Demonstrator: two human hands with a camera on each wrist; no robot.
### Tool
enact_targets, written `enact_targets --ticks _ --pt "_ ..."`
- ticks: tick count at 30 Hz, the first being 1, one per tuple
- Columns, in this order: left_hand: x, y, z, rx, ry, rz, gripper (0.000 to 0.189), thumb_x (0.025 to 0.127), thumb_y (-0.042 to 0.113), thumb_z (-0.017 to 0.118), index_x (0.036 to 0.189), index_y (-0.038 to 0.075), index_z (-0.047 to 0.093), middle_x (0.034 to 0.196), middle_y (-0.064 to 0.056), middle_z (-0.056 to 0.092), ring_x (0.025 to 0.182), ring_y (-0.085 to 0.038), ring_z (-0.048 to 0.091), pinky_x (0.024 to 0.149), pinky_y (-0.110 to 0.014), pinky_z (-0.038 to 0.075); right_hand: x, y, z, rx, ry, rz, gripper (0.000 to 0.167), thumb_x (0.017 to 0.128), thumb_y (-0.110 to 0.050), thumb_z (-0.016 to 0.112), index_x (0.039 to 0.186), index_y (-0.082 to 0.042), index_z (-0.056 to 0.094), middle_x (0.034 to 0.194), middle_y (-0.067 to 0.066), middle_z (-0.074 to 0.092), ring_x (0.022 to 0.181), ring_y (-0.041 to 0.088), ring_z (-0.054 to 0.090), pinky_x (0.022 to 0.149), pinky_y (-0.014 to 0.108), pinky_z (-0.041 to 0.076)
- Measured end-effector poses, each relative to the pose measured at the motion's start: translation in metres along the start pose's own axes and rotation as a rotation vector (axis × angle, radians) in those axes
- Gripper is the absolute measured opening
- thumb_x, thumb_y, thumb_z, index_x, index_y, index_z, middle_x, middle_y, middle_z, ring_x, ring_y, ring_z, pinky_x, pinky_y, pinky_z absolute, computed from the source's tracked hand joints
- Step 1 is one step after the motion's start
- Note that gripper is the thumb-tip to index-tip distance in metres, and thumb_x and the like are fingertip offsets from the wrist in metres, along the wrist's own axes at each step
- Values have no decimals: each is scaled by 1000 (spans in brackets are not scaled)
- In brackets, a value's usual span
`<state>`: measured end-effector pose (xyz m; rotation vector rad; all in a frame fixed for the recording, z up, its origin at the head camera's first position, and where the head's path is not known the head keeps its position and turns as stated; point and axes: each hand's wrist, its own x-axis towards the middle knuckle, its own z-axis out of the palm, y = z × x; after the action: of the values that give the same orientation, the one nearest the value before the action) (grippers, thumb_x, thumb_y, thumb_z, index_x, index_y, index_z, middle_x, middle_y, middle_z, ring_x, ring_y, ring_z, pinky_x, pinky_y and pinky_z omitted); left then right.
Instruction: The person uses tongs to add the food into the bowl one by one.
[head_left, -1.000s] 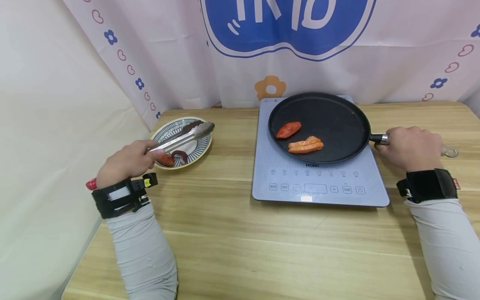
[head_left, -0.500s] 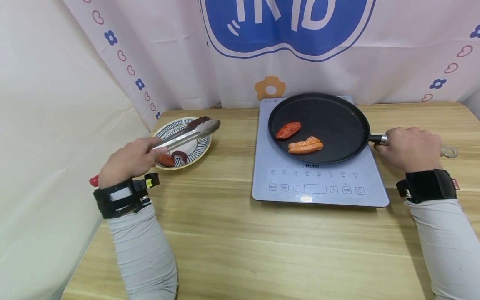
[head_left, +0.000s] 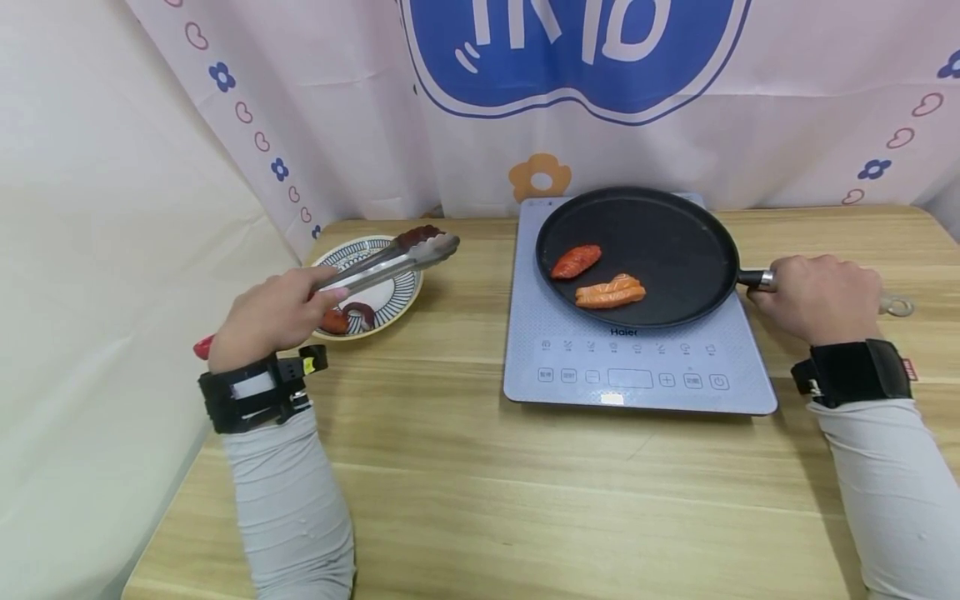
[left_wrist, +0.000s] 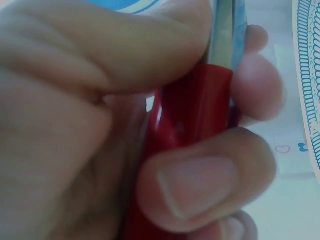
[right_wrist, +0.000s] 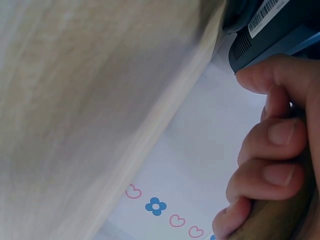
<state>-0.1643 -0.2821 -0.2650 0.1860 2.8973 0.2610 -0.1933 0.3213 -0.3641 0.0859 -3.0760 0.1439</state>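
Steel tongs (head_left: 382, 272), gripped in the left hand (head_left: 273, 312), hold a dark strip (head_left: 417, 237) at their tips, near the far right edge of the plate (head_left: 406, 292). A red chunk (head_left: 335, 322) and a curl (head_left: 362, 312) lie on the plate. The right hand (head_left: 825, 300) grasps the handle (head_left: 757, 278) of the black pan (head_left: 660, 258) on the cooker (head_left: 577, 360); a red piece (head_left: 576, 262) and an orange piece (head_left: 611, 292) lie toward the pan's near left.

The head view looks forward and down over the left hand (head_left: 273, 315) and right hand (head_left: 827, 298); wrist views sit very near each; all share the curtain (head_left: 480, 154) beyond.
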Motion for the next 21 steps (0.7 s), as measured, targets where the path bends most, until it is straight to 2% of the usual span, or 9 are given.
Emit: enact_targets --ticks 6,12,21 --pt "5 6 2 12 27 37 45 112 43 46 142 11 58 102 -15 65 90 -34 59 66 -41 43 0 0 0 -1 -8 -1 36 95 -31 69 70 -7 61 58 6 48 57 32 48 51 46 37" --pt "6 13 3 24 61 61 44 111 41 49 143 13 58 96 -13 63 89 -32 59 68 -44 44 0 0 1 -3 -12 6 35 96 -32 69 73 -6 63 59 7 50 57 32 48 52 46 37" --pt "8 22 5 26 76 105 33 112 42 47 127 16 61 75 -2 64 83 -26 59 67 -39 42 1 -1 0 -8 -11 7 35 96 -32 69 74 -6 64 59 8 52 58 32 49 52 47 38"
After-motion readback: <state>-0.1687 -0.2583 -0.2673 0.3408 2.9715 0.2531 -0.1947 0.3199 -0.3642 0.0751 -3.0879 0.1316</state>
